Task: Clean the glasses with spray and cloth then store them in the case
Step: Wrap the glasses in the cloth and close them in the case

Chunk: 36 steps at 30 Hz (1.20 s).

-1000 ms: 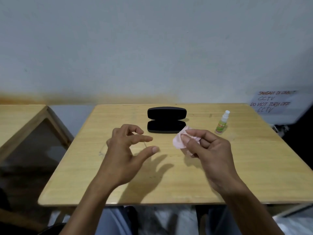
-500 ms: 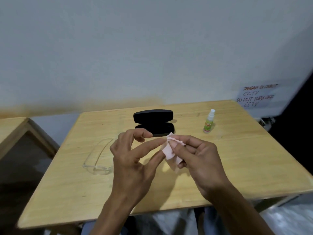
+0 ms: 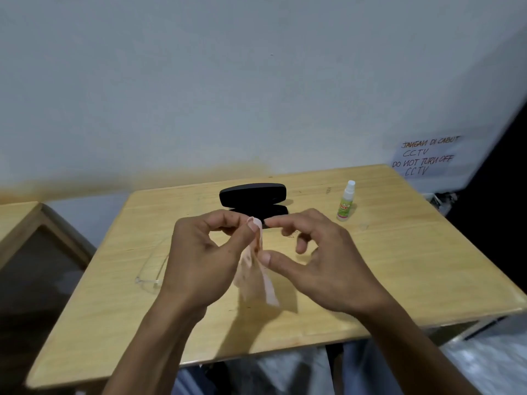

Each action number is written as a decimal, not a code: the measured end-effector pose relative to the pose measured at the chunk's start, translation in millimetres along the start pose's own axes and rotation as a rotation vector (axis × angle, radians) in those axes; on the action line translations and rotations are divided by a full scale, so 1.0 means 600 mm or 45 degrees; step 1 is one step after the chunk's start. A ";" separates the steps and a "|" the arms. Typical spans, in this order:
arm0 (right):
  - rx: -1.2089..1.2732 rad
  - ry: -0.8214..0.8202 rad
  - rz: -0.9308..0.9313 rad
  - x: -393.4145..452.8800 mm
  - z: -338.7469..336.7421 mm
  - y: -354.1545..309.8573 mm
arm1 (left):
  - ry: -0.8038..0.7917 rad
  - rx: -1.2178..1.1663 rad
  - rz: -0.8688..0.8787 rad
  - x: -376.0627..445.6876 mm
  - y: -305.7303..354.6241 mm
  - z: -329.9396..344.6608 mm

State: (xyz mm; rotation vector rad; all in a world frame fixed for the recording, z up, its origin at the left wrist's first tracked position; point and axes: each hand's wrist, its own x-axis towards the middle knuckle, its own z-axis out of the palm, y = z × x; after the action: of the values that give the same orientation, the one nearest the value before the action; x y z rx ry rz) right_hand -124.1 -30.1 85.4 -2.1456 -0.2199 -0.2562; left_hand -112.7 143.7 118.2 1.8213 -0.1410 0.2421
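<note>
A small pink cloth [image 3: 251, 269] hangs unfolded above the table, pinched at its top corner between the thumb and forefinger of my left hand [image 3: 205, 252]. My right hand [image 3: 322, 266] is beside it with fingers spread and loosely bent; its thumb tip touches the cloth's edge. Clear glasses [image 3: 151, 269] lie on the table left of my left hand, partly hidden by it. The black case [image 3: 252, 193] lies open behind my hands. A small spray bottle [image 3: 345, 202] with a green label stands upright to the right of the case.
The wooden table [image 3: 399, 266] stands against a pale wall. A second wooden table [image 3: 17, 218] stands to the left across a gap. A handwritten paper notice [image 3: 425, 158] hangs on the wall at the right.
The bunched cloth passed from my right hand's grip to my left hand's pinch and now hangs open. My hands came together, and the view swung so the glasses show.
</note>
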 end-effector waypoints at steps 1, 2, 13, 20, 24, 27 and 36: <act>-0.024 -0.017 -0.049 0.004 0.005 -0.003 | -0.008 -0.006 -0.002 0.000 0.005 -0.002; -0.004 -0.020 -0.080 0.009 0.011 -0.007 | -0.013 -0.009 0.000 0.001 0.009 -0.005; 0.158 -0.003 -0.162 0.020 0.043 -0.036 | 0.040 -0.057 -0.096 0.004 0.007 -0.027; 0.595 -0.200 0.040 0.037 0.016 -0.027 | 0.098 -0.182 -0.233 0.011 0.003 -0.047; 0.484 -0.177 -0.030 0.042 0.007 -0.028 | 0.026 -0.128 -0.180 0.015 -0.005 -0.049; 0.471 -0.144 -0.108 0.044 0.007 -0.044 | -0.044 0.008 -0.090 0.016 0.001 -0.043; 0.603 -0.119 -0.125 0.058 0.004 -0.051 | -0.162 0.170 0.059 0.016 0.011 -0.051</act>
State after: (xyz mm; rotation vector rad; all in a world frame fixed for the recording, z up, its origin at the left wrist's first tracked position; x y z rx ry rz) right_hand -98.1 -9.4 117.6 -1.6802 -0.3989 -0.1421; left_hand -107.6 171.6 134.3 1.9687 -0.2615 0.1713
